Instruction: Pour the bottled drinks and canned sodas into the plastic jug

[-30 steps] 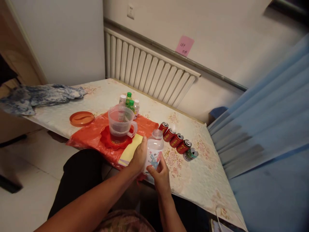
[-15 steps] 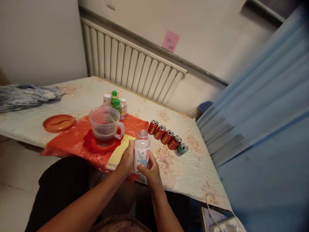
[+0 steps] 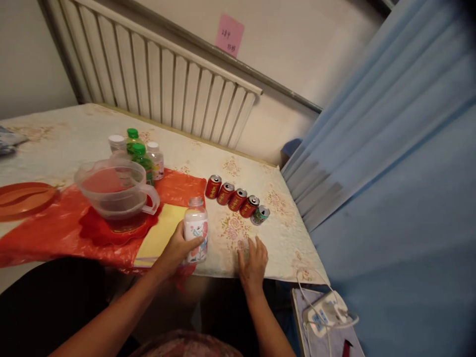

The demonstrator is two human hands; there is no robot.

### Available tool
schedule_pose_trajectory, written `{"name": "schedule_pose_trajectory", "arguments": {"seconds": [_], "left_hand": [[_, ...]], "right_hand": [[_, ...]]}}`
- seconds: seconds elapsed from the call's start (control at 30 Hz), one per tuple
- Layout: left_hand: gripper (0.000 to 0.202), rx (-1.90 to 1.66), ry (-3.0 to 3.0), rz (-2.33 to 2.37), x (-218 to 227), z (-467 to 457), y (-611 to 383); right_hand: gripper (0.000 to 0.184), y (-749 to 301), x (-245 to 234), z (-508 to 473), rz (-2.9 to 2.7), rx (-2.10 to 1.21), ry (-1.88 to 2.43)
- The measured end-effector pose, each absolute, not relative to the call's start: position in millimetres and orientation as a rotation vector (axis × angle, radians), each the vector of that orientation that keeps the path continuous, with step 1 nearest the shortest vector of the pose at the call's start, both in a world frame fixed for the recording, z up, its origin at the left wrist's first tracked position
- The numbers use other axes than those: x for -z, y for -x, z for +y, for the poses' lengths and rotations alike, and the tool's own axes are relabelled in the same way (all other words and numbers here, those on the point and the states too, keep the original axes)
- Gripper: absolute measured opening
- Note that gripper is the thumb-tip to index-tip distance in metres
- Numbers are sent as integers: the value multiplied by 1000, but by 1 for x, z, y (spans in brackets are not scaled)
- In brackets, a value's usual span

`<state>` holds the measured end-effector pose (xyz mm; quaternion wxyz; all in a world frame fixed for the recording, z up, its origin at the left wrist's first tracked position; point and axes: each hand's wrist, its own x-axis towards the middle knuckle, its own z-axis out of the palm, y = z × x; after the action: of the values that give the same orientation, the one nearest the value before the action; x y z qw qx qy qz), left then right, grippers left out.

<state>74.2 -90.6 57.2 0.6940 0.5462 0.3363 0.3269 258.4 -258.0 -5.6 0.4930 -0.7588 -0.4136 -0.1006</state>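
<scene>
My left hand (image 3: 176,250) is wrapped round a small white bottle (image 3: 196,233) with a coloured label and no cap, standing upright near the table's front edge. My right hand (image 3: 253,260) lies flat on the flowered tablecloth (image 3: 260,248) to the right of the bottle, fingers stretched out, holding nothing. Just beyond my right hand lies a row of several red cans (image 3: 232,192) with one green can (image 3: 260,214) at its right end. A clear plastic jug (image 3: 115,191) with reddish liquid stands on a red mat (image 3: 98,225) to the left.
Behind the jug stand small bottles with green and white caps (image 3: 137,151). An orange lid (image 3: 20,196) lies at the far left on a red plastic sheet (image 3: 44,233). A radiator (image 3: 156,84) runs along the wall; a blue curtain (image 3: 390,173) hangs at right. A white device with cable (image 3: 325,312) lies at lower right.
My right hand has let go of the white bottle and come down flat on the table to its right. My left hand keeps the bottle. The view has swung to the right.
</scene>
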Motion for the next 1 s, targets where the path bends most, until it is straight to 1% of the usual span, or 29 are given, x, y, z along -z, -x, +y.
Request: {"name": "schedule_pose_trajectory", "arguments": {"seconds": [0.07, 0.1, 0.2, 0.37, 0.47, 0.7, 0.77, 0.83, 0.9, 0.93, 1.0], "left_hand": [[65, -712, -1224, 746, -59, -93, -74], [66, -711, -1230, 741, -59, -95, -75], [67, -699, -1224, 702, -59, -103, -80], [69, -714, -1309, 735, -58, -107, -83], [71, -719, -1412, 813, -58, -107, -80], [79, -700, -1499, 916, -66, -108, -71], [80, -706, -1495, 923, -67, -108, -67], [80, -716, -1478, 908, -67, -108, -63], [79, -737, -1443, 874, -66, -109, -61], [79, -754, -1422, 843, -66, -111, -61], [79, -792, -1383, 755, -65, -114, -61]], "right_hand": [[48, -276, 22, -283, -1038, 340, 2023], [47, -282, 30, -293, -1055, 365, 2118], [34, -293, 46, -309, -1154, 387, 2279], [25, -300, 48, -303, -1197, 399, 2317], [22, -295, 44, -285, -1244, 324, 2243], [28, -261, 36, -227, -1367, 180, 2129], [33, -254, 29, -216, -1336, 170, 2107], [44, -245, 18, -208, -1261, 150, 2012], [54, -232, 0, -204, -1197, -4, 1846], [58, -223, -9, -203, -1185, -157, 1743], [61, -203, -28, -201, -1134, -569, 1524]]}}
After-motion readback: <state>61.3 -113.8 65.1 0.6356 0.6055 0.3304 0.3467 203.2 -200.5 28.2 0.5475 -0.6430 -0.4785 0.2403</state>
